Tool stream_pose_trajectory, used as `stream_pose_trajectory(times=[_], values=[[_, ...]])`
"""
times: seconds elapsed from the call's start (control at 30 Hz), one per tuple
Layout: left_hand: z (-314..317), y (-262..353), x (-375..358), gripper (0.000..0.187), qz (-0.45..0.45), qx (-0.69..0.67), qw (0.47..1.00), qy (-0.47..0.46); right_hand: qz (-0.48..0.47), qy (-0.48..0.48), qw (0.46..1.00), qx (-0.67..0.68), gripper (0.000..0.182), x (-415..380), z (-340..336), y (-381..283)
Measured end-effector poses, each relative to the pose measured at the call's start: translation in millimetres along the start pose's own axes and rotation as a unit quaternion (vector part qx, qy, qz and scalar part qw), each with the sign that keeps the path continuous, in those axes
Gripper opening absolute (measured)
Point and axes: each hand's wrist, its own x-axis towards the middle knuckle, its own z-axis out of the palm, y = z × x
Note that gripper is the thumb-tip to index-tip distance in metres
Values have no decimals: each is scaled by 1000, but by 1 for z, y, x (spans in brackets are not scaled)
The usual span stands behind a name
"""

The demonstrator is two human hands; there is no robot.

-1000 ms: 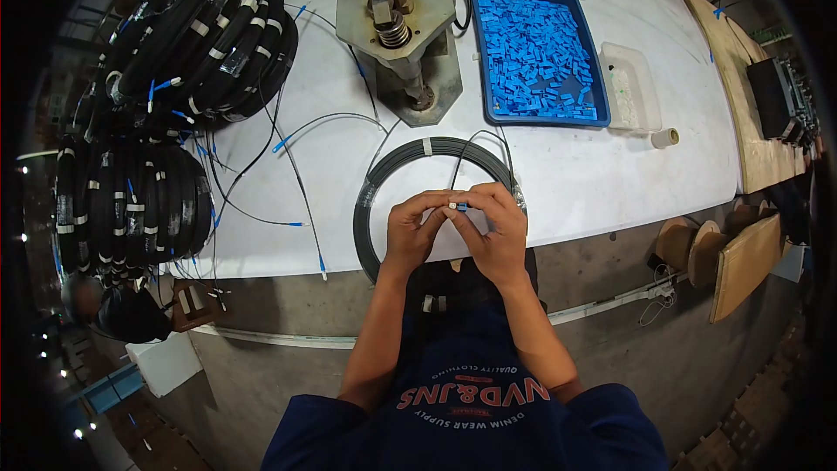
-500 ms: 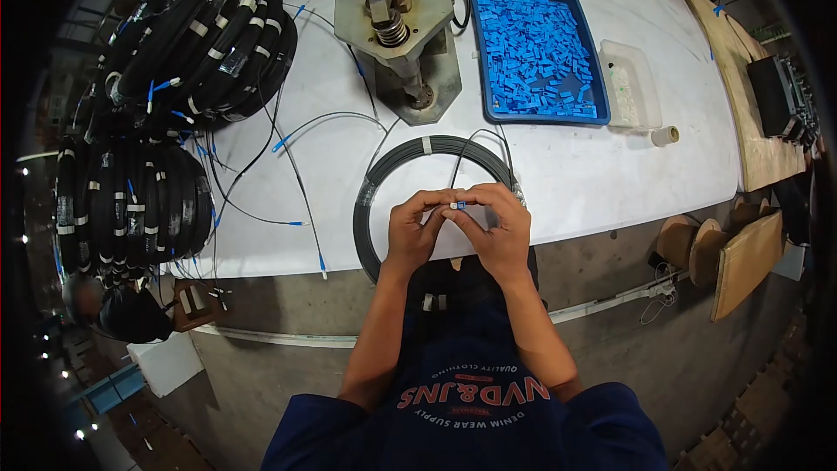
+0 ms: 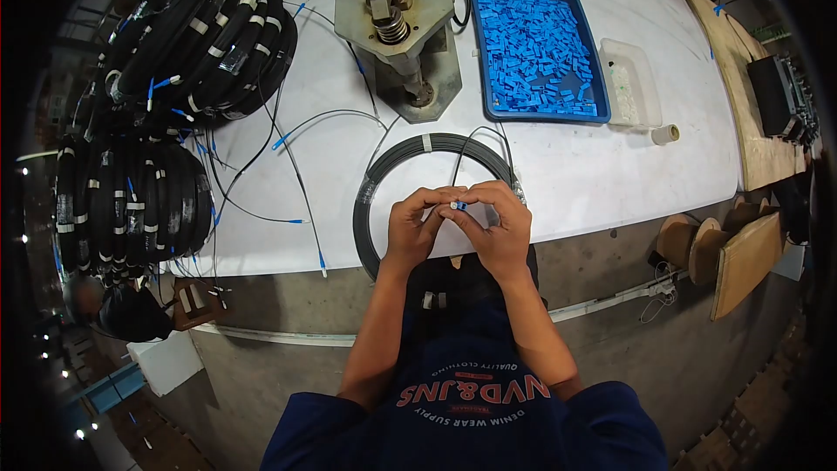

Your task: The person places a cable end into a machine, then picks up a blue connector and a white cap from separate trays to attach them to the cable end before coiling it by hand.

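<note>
My left hand (image 3: 413, 225) and my right hand (image 3: 500, 220) meet over the near edge of the table, fingertips pinched together. Between them is a small blue and white fiber optic connector (image 3: 459, 206), partly covered by the fingers. A thin black cable (image 3: 459, 161) rises from behind the fingertips and loops back to the coil. Under both hands lies the coil of black cable (image 3: 392, 161), tied with white and clear tape. Which part of the connector each hand grips is hard to make out.
A metal press (image 3: 397, 35) stands beyond the coil. Right of it are a blue tray (image 3: 488, 78) of small blue housings, a clear plastic box (image 3: 649, 92) and a small roll (image 3: 665, 134). Taped cable coils (image 3: 187, 44) pile up at left, with loose blue-tipped ends (image 3: 323, 262) trailing across the table.
The connector has tilted slightly between my fingertips, and my fingers have shifted a little. Nothing else has visibly moved.
</note>
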Motion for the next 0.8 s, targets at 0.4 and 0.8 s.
stream_pose_trajectory(times=[0.4, 0.8], values=[[-6, -8, 11, 13, 36, 8, 999, -33, -12, 0, 1000, 0, 30, 1, 0, 5], [-7, -4, 21, 10, 52, 27, 997, -58, -24, 12, 999, -25, 28, 2, 0, 8]])
